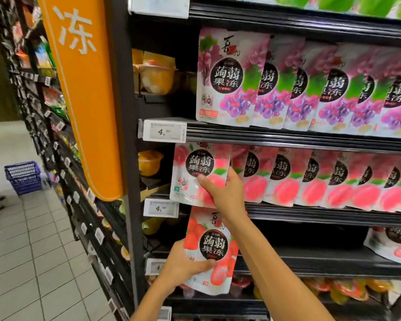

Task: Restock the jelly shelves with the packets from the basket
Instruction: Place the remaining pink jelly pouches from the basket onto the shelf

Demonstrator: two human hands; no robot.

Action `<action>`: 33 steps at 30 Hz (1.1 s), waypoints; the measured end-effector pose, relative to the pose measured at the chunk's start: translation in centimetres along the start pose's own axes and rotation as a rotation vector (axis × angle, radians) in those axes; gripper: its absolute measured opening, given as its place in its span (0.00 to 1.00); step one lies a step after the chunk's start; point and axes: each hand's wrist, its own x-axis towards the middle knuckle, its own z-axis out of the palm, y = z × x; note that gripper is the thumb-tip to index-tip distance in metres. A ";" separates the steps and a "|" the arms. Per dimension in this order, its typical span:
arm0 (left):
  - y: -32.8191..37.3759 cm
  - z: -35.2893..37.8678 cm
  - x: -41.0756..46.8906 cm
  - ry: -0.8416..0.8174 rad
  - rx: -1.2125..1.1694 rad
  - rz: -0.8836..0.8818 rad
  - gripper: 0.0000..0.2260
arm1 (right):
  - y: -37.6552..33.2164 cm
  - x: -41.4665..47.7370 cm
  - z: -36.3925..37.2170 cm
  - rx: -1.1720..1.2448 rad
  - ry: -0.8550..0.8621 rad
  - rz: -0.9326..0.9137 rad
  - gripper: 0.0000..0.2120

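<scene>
The right hand (pixel 227 191), at the centre of the frame, has its grip clamped on a peach jelly packet (pixel 199 174): the thumb lies across the printed front and the fingers wrap behind its right edge. That packet stands upright at the left end of the peach row (pixel 322 179), in front of the middle shelf (pixel 310 144), overlapping the next packet to its right.

Just below, in the lower centre, the left hand (pixel 183 265) has its grip closed on a strawberry jelly packet (pixel 212 249), thumb across the lower front and palm behind the left side. This packet is held upright in the air in front of the lower shelf (pixel 322 256), its top edge reaching up under the right wrist. The lower shelf is mostly bare; one similar packet (pixel 391 244) lies at its right end.

Above the peach row, a row of grape jelly packets (pixel 310 89) fills the upper shelf. White price tags (pixel 162 132) sit on the shelf edges at left. Left of the packets, cups of yellow jelly (pixel 158 75) sit in a darker bay. An orange sign (pixel 83 89) hangs at upper left. On the tiled floor (pixel 33 251) at far left stands a blue basket (pixel 23 177), well apart from both hands.
</scene>
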 end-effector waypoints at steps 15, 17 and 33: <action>-0.7 1.4 -0.3 0.029 -0.062 -0.083 0.24 | 1.6 0.3 1.0 -0.211 -0.008 -0.036 0.36; -0.6 1.4 -0.3 0.023 -0.065 -0.084 0.25 | 1.8 -0.1 0.7 -0.229 0.010 -0.056 0.42; -1.3 1.4 -0.3 0.001 -0.057 -0.093 0.29 | 1.6 0.6 0.2 -0.358 0.029 -0.100 0.28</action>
